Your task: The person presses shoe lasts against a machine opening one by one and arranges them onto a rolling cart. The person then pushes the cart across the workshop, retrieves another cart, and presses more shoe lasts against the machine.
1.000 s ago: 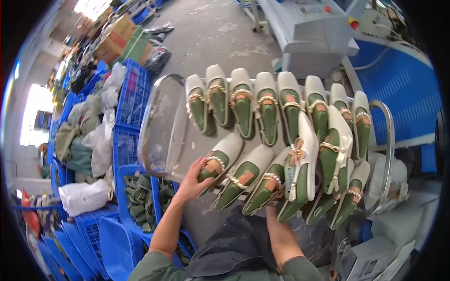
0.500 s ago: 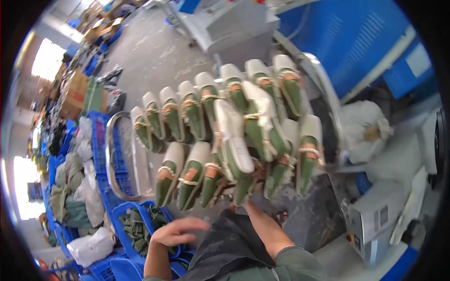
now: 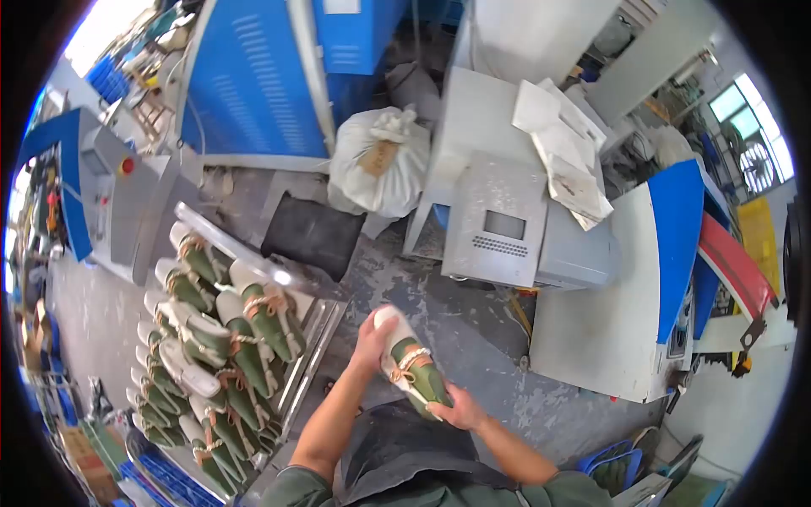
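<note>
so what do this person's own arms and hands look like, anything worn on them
The left hand and right hand are bare, with no gloves and no watch or bracelet visible. Dark green sleeves stop around the elbows, leaving the forearms uncovered. No markings show on the sleeves. A dark apron covers the front.

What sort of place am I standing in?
Most likely a shoe factory or workshop. A rack holds many matching green-and-cream shoes, your left hand and right hand hold another shoe, and a grey machine with a red button stands nearby.
</note>
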The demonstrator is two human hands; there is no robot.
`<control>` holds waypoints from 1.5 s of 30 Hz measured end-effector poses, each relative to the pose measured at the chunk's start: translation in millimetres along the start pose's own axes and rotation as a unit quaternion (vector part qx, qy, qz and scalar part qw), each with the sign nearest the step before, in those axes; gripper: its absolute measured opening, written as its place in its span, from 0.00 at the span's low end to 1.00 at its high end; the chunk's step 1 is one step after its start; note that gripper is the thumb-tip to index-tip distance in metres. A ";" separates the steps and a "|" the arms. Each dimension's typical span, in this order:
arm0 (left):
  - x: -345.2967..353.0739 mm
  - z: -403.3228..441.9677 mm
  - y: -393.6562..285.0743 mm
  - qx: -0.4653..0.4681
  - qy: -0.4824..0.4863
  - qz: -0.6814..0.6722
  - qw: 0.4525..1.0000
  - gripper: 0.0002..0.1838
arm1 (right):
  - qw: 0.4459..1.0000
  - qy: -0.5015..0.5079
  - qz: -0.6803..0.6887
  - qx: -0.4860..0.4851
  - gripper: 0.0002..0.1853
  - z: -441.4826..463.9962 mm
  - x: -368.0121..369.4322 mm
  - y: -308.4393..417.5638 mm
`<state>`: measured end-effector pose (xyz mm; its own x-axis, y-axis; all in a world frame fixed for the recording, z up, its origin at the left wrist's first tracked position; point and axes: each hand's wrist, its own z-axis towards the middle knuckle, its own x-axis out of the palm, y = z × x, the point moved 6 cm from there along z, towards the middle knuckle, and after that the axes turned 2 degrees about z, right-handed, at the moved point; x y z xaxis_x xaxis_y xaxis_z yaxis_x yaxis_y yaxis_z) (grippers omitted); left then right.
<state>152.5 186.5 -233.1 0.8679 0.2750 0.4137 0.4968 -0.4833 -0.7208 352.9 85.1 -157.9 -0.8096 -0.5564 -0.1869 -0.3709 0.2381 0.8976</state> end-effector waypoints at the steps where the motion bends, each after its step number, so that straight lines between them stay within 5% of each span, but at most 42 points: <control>1: 39.4 13.7 -25.9 0.011 0.028 0.019 0.999 0.19 | 0.997 -0.055 0.019 -0.046 0.46 -3.4 -17.4 -0.5; 4: 141.1 41.7 -61.2 0.001 0.088 0.015 0.996 0.19 | 0.955 -0.167 0.242 -0.043 0.50 -11.5 -61.7 16.7; 6: 192.8 75.9 -54.8 0.024 0.166 0.103 0.980 0.22 | 0.932 -0.240 0.266 -0.055 0.48 -4.2 -94.4 19.3; 8: 233.3 95.3 -55.6 0.133 0.143 0.234 0.953 0.21 | 0.891 -0.325 0.296 -0.109 0.44 8.4 -124.1 16.5; 11: 263.0 91.7 -60.0 0.392 0.148 0.349 0.838 0.21 | 0.882 -0.403 0.197 -0.144 0.41 27.1 -141.1 -45.1; 12: 269.9 83.9 -60.7 0.488 0.156 0.367 0.776 0.21 | 0.881 -0.442 0.049 -0.162 0.39 34.3 -149.9 -46.8; 15: 279.0 88.3 -48.3 0.461 0.314 0.409 0.722 0.22 | 0.883 -0.439 0.078 -0.148 0.40 49.6 -153.1 -64.4; 19: 279.9 103.4 -39.7 0.475 0.307 0.465 0.682 0.19 | 0.874 -0.434 -0.155 -0.155 0.41 63.8 -153.1 -63.6; 28: 280.2 127.4 -44.2 0.429 0.313 0.419 0.737 0.14 | 0.904 -0.401 -0.136 -0.061 0.40 67.0 -150.4 -36.2; 32: 282.8 129.4 -46.8 0.419 0.341 0.408 0.735 0.15 | 0.894 -0.440 0.082 -0.033 0.39 75.8 -144.9 -41.1; 36: 286.1 112.1 -59.1 0.408 0.349 0.421 0.731 0.17 | 0.847 -0.507 0.151 -0.052 0.36 65.5 -133.6 -20.6; 39: 235.9 76.7 -96.6 0.354 0.121 0.200 0.905 0.24 | 0.825 -0.379 0.408 -0.095 0.33 56.1 -130.8 -10.6; 40: 215.6 62.7 -108.3 0.242 0.110 0.018 0.964 0.31 | 0.788 -0.264 0.542 -0.125 0.36 51.9 -128.0 14.0; 42: 199.2 1.5 -146.9 0.113 0.172 -0.022 0.978 0.35 | 0.696 -0.061 0.701 -0.141 0.45 47.3 -100.1 43.0; 43: 187.4 -27.5 -162.2 0.054 0.200 -0.045 0.977 0.36 | 0.645 -0.077 0.752 -0.111 0.45 48.1 -80.2 21.6; 44: 163.4 -62.9 -166.8 0.212 0.269 -0.003 0.940 0.40 | 0.620 -0.076 0.776 -0.088 0.44 50.5 -61.8 9.9; 45: 153.9 -104.4 -190.5 0.261 0.290 0.027 0.920 0.44 | 0.660 -0.071 0.742 -0.091 0.43 52.2 -47.2 19.4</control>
<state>191.2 234.2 26.0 0.8197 -0.3006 0.4876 0.5176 0.0239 -0.8553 360.1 157.6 -152.5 -0.2591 0.2662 0.9284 0.9292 0.3310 0.1644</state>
